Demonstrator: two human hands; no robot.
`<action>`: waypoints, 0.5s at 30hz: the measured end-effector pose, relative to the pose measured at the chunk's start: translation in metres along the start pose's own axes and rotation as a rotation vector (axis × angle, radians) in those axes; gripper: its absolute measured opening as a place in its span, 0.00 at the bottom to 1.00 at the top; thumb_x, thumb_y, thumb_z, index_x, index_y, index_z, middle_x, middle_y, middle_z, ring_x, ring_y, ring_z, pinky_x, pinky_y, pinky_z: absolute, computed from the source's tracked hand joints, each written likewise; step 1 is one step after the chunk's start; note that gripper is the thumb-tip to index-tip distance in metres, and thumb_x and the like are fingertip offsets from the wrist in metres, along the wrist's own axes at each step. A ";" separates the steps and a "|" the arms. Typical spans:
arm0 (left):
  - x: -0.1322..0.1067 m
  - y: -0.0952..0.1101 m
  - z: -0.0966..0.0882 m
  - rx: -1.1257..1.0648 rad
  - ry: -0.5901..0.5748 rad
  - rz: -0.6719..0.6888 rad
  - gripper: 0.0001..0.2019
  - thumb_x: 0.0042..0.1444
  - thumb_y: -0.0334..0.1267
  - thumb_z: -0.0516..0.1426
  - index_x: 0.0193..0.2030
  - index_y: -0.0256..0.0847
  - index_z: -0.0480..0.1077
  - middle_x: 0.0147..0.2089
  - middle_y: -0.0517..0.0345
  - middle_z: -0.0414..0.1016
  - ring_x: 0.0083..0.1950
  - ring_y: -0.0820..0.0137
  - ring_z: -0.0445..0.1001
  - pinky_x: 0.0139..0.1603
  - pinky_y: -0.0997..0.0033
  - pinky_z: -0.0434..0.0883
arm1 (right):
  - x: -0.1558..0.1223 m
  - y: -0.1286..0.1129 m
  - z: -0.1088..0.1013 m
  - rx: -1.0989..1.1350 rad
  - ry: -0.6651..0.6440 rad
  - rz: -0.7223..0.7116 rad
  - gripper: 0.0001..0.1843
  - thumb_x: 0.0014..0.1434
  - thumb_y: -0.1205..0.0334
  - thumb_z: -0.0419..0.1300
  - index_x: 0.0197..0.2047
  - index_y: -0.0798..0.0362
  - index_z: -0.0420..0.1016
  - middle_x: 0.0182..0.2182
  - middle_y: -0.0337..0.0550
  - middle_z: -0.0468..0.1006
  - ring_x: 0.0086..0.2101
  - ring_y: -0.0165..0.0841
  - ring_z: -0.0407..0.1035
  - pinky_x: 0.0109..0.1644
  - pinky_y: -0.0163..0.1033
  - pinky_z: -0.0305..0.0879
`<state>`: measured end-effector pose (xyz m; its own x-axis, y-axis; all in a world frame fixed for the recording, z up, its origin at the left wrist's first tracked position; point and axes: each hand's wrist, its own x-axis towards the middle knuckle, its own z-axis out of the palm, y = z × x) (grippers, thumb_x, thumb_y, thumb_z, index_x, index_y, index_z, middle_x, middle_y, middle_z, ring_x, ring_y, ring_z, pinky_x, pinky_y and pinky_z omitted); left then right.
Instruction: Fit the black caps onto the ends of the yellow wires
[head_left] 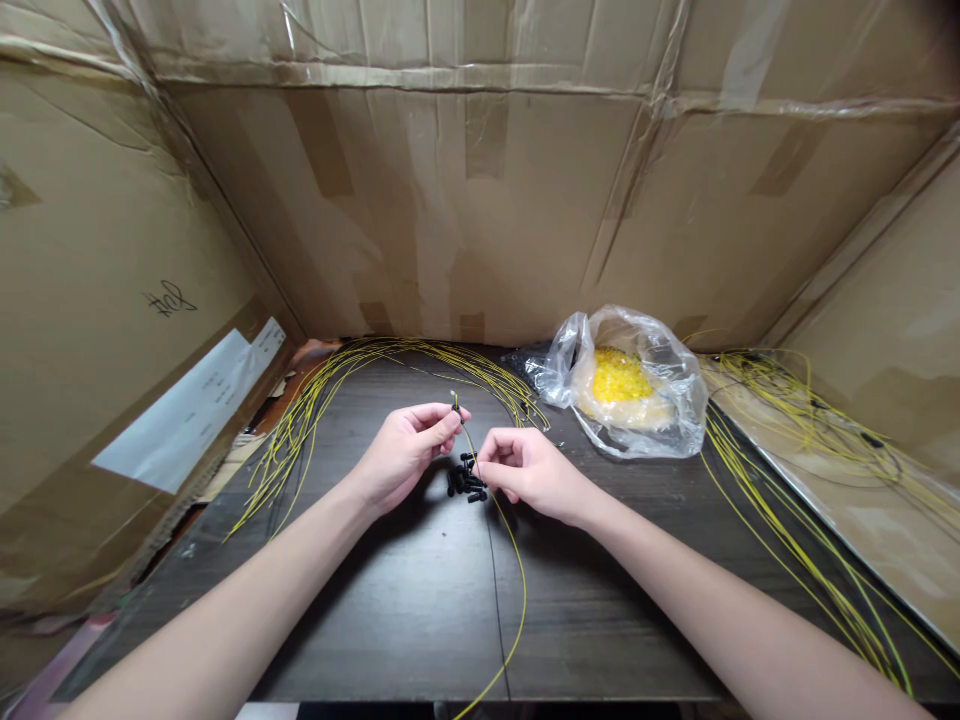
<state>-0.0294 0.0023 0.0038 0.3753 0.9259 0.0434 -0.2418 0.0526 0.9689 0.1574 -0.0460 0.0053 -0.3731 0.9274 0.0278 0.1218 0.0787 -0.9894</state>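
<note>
left hand (405,455): fingers pinching a yellow wire (517,590) near its metal tip | right hand (529,475): fingertips pressed together just beside it (anything held is hidden) | black connector pieces (465,478): heaped between hands on dark wood table (375,610) | far right: plastic bag (637,385) of yellow pieces

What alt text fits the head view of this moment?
The left hand pinches a thin yellow wire upright, while the right hand hovers beside a small pile of black cylindrical pieces on a dark wood-grain table. Bundles of yellow wire and a clear plastic bag of yellow granules lie behind, inside cardboard walls.
</note>
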 end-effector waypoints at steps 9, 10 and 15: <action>0.000 0.001 0.000 -0.003 -0.006 -0.002 0.11 0.50 0.40 0.69 0.38 0.34 0.80 0.30 0.58 0.70 0.29 0.77 0.63 0.31 0.76 0.62 | 0.000 0.002 0.000 0.002 -0.028 0.003 0.07 0.54 0.64 0.62 0.28 0.55 0.68 0.21 0.35 0.70 0.19 0.22 0.60 0.23 0.29 0.54; 0.000 0.001 0.000 -0.001 -0.006 0.002 0.11 0.51 0.39 0.69 0.38 0.34 0.80 0.31 0.58 0.71 0.30 0.77 0.63 0.31 0.76 0.62 | 0.000 0.002 0.000 0.000 -0.030 0.003 0.07 0.55 0.64 0.62 0.28 0.55 0.68 0.21 0.35 0.70 0.19 0.22 0.60 0.23 0.29 0.54; 0.000 0.001 0.000 0.007 -0.005 0.011 0.11 0.51 0.39 0.68 0.38 0.35 0.80 0.31 0.58 0.71 0.30 0.78 0.63 0.32 0.76 0.62 | 0.000 0.005 0.000 -0.018 -0.044 0.000 0.06 0.55 0.64 0.61 0.29 0.55 0.68 0.21 0.35 0.70 0.20 0.22 0.60 0.23 0.29 0.55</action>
<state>-0.0297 0.0022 0.0046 0.3770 0.9246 0.0552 -0.2395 0.0398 0.9701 0.1582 -0.0460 0.0008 -0.4135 0.9103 0.0207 0.1380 0.0851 -0.9868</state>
